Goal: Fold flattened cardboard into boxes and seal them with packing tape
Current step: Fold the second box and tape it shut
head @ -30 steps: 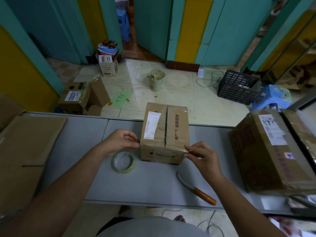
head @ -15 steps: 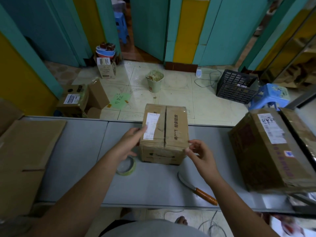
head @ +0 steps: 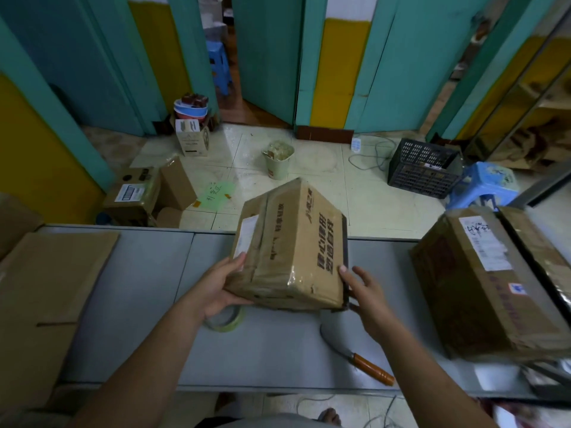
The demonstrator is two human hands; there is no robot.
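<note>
The box (head: 290,251) tilts, long axis near-to-far; the left hand (head: 216,288) grips its near-left corner, and the right hand (head: 367,298) touches its right edge with fingers straight.

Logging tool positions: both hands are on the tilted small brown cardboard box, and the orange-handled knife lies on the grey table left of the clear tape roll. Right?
Wrong side: the head view shows the orange-handled knife on the grey table right of the clear tape roll. Left hand and right hand are on the tilted small brown cardboard box.
</note>
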